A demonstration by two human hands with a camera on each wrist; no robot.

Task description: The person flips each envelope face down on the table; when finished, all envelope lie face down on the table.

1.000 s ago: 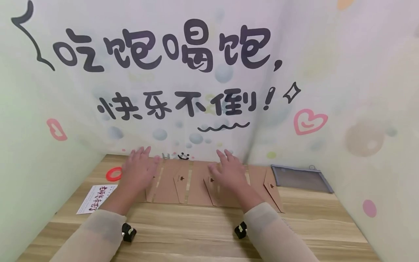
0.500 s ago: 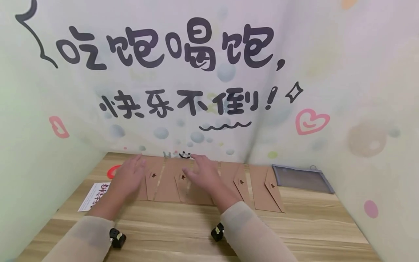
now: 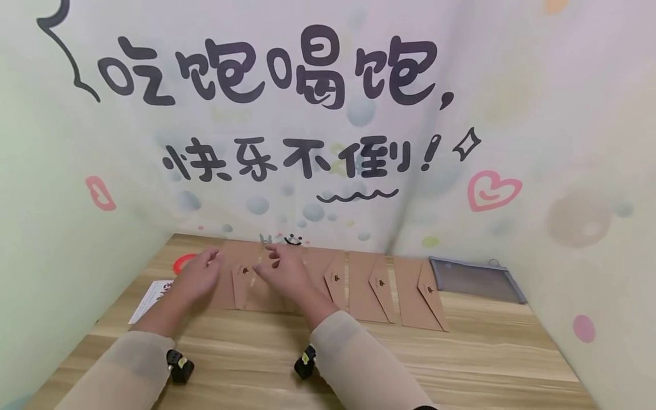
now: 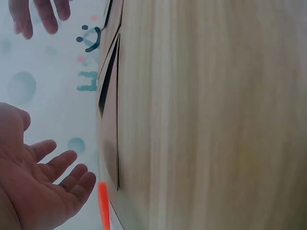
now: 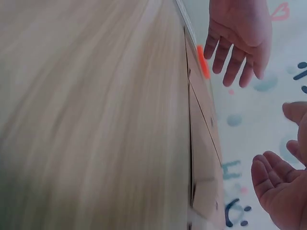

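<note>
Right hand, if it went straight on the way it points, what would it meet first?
Probably the printed backdrop behind the envelopes; the right hand's exact height is unclear, so it could brush one first.

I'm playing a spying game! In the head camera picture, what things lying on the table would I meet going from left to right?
White card → red ring → row of brown envelopes → grey see-through pouch.

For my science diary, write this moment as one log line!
left hand: hovering, empty; right hand: hovering, empty; flat brown paper envelopes: in a row on wood-grain table
</note>
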